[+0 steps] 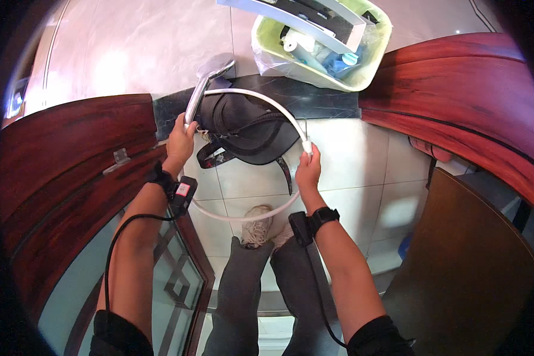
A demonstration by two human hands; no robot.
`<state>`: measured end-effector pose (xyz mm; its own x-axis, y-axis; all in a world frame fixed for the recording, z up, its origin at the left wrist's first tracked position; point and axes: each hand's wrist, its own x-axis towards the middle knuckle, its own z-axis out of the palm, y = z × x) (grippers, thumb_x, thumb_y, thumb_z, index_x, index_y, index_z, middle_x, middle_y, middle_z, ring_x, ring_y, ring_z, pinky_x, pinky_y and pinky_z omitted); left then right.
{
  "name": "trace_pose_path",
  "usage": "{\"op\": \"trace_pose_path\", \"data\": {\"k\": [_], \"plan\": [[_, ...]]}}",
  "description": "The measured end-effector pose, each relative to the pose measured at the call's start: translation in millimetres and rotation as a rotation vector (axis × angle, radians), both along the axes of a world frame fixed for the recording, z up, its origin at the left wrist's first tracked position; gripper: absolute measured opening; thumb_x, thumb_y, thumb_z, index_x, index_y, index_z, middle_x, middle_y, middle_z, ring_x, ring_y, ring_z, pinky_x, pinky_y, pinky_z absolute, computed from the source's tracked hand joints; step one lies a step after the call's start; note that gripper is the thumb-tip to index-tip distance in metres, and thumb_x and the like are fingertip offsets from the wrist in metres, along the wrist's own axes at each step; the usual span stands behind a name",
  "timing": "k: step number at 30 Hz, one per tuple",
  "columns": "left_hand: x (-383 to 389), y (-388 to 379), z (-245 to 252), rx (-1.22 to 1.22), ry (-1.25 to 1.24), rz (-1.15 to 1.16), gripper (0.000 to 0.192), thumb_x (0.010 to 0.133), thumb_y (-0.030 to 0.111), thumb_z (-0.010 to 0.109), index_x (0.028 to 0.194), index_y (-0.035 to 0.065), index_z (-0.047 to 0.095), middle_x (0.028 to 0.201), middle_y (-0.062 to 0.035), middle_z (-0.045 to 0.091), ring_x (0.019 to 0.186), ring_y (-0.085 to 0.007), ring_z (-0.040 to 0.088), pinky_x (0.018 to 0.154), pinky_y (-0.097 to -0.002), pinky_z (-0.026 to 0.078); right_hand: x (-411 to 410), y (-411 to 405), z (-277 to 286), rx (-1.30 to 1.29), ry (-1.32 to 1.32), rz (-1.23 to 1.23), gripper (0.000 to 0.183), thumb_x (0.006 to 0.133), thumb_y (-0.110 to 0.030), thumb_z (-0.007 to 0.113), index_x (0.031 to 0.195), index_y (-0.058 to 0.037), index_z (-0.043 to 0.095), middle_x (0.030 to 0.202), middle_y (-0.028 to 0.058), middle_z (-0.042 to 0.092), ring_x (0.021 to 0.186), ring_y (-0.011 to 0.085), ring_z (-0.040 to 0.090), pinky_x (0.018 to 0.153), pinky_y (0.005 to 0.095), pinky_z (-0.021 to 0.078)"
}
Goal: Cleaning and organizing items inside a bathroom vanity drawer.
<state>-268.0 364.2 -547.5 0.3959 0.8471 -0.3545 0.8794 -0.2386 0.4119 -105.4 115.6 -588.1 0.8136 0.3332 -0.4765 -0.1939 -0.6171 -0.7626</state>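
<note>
My left hand grips the lower handle of a chrome hand shower, its round head pointing up and away. A white shower hose curves in a large loop between my hands. My right hand is closed on the hose near its white end fitting, at the loop's right side. The loop's lower part hangs above my shoes. Beneath and beyond the loop, a black bag with straps lies on the floor across a dark stone threshold.
A pale green waste bin with a liner stands ahead, an open box resting on it. Dark red wooden doors or panels flank both sides. A brown wooden board stands at the right; a framed glass panel is at the left.
</note>
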Motion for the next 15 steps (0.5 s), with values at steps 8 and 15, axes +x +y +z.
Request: {"op": "trace_pose_path", "data": {"k": [8,15], "plan": [[-32.0,1.0,-71.4,-0.295,-0.097,0.126,0.047,0.069,0.014,0.055,0.108,-0.0009,0.033,0.091,-0.0238,0.05,0.086,-0.0353,0.049,0.073,-0.0359,0.039,9.3,5.6,-7.6,-0.364,0.028,0.291,0.056,0.072,-0.023,0.053,0.12,-0.0059,0.029,0.107,0.0209,0.044,0.097,0.0342,0.043,0.083,0.0396,0.0332],[-10.7,-19.9,-16.3,-0.164,-0.026,0.179,0.056,0.067,0.019,0.057,0.113,-0.0018,0.033,0.1,-0.0243,0.049,0.095,-0.0333,0.048,0.079,-0.0338,0.038,-5.3,-53.3,15.2,-0.274,0.132,0.178,0.058,0.069,-0.022,0.054,0.118,-0.0018,0.03,0.108,0.0218,0.044,0.098,0.0323,0.044,0.083,0.0386,0.0341]]}}
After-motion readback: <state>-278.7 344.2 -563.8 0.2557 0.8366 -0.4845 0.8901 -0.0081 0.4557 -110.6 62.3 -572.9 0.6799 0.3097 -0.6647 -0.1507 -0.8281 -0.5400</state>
